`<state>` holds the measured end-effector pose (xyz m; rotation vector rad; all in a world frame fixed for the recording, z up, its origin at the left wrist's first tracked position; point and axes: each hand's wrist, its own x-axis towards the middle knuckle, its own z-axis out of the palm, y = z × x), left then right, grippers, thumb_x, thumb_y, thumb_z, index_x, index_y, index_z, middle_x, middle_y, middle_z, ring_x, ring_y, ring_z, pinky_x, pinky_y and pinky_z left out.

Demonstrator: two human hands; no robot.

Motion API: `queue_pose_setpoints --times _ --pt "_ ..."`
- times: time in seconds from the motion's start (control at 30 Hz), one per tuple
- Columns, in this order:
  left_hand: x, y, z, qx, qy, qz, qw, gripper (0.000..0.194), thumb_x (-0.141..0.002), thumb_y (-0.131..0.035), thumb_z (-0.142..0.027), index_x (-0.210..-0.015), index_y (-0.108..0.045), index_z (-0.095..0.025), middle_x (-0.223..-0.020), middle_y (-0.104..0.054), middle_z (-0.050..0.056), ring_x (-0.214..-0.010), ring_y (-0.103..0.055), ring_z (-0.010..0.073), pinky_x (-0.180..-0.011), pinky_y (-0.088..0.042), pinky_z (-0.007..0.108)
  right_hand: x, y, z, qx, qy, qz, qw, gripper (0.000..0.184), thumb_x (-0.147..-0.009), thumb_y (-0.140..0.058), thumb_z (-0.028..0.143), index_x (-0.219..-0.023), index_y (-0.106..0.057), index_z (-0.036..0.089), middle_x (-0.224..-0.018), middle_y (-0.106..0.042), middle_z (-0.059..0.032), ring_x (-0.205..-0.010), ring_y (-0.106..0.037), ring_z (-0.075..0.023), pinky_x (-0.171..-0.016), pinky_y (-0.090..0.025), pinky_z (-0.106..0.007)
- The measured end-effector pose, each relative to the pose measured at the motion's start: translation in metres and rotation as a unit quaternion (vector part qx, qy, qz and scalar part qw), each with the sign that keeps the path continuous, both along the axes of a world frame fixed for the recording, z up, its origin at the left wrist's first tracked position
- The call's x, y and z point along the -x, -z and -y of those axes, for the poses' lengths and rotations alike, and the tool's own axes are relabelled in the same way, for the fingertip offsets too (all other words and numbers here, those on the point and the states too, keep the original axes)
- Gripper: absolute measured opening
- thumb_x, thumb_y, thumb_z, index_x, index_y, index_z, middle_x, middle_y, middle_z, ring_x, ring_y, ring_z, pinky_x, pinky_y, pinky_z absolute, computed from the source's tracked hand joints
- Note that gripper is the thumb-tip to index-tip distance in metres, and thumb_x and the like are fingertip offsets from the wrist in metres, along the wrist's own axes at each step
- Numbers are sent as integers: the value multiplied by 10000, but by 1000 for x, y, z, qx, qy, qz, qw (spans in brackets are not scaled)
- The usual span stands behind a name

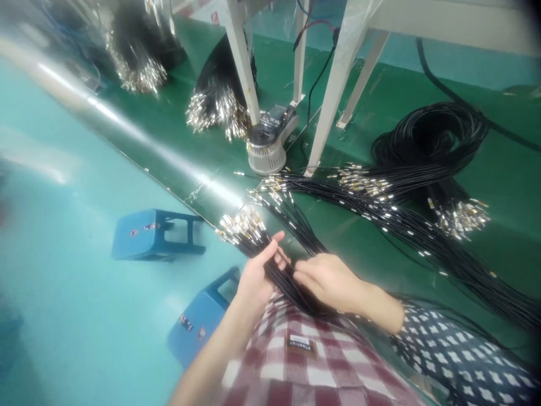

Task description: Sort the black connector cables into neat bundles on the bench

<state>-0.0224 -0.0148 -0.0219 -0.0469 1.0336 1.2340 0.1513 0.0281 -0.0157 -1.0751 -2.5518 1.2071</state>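
A bundle of thin black cables [291,286] with shiny metal connectors [244,224] on its ends lies across my front. My left hand [260,273] is closed round the bundle just below the connectors, thumb on top. Right beside it, my right hand [327,279] has its fingers curled in against the cables. What lies between those fingertips is hidden. A smaller group of black cables [302,228] passes just beyond both hands, its tips pointing left.
A long cable bundle [363,208] stretches over the green surface [203,163]. Behind it are a coiled bundle [435,132], a grey rounded device [267,152] and white table legs [333,84]. More cable bundles [220,104] hang at the back. Blue stools [146,234] stand at left.
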Motion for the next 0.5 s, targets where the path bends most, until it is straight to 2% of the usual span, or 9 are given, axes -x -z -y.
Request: queue_pose_setpoints --times 0.03,0.07,0.1,0.17,0.2,0.27,0.33,0.4,0.5 --pt "2 2 0 11 9 5 1000 210 -723 -765 -279 -836 -697 -114 -550 -472 -38 -504 -458 82 -561 -440 224 5 4 -10 34 -30 11 999 408 -1000 -342 377 -758 -620 203 -690 -659 1 -658 -592 -134 -651 -393 -245" --pt "5 5 0 21 16 11 1000 192 -717 -768 -280 -751 -680 -113 -562 -488 -27 -505 -468 81 -553 -439 222 10 10 -22 59 -25 28 998 414 -1003 -341 386 -777 -644 218 -706 -670 15 -670 -603 -125 -654 -401 -232" --pt "7 7 0 29 17 19 999 198 -714 -768 -279 -694 -660 -115 -582 -510 -17 -508 -477 81 -558 -447 225 16 18 -36 71 8 50 996 399 -1003 -352 389 -808 -664 233 -745 -682 24 -702 -615 -121 -664 -409 -224" --pt "9 11 0 36 6 34 999 202 -712 -767 -273 -661 -644 -121 -645 -562 -1 -520 -494 80 -599 -476 240 32 42 -64 37 104 107 988 284 -961 -465 403 -877 -679 237 -869 -693 4 -799 -626 -144 -699 -422 -235" --pt "10 12 1 37 -2 43 998 194 -710 -768 -269 -668 -646 -124 -681 -583 4 -531 -503 81 -623 -491 250 41 56 -76 23 128 125 984 217 -926 -536 386 -919 -677 222 -948 -687 -26 -849 -625 -169 -717 -425 -254" --pt "11 14 1 42 -21 52 998 194 -701 -776 -263 -663 -643 -126 -760 -616 16 -586 -538 93 -675 -515 272 58 84 -92 8 152 144 978 185 -857 -642 344 -944 -669 183 -1055 -655 -84 -889 -623 -202 -732 -429 -282" --pt "11 14 2 44 -37 51 997 210 -698 -779 -257 -637 -630 -122 -849 -639 37 -701 -588 128 -760 -533 313 68 105 -99 7 161 141 977 142 -841 -659 294 -899 -663 164 -1074 -639 -102 -884 -624 -198 -738 -433 -287" --pt "10 14 2 35 -42 53 997 224 -710 -769 -257 -620 -614 -123 -880 -646 52 -815 -616 172 -852 -525 361 68 114 -100 12 175 122 977 116 -857 -634 280 -846 -654 166 -1031 -649 -86 -873 -621 -182 -747 -435 -285" --pt "10 11 2 3 -22 71 997 237 -769 -715 -273 -619 -589 -140 -666 -577 12 -693 -594 154 -873 -509 377 53 107 -97 29 206 72 976 168 -880 -597 336 -858 -638 175 -929 -679 -55 -832 -619 -165 -747 -446 -286"
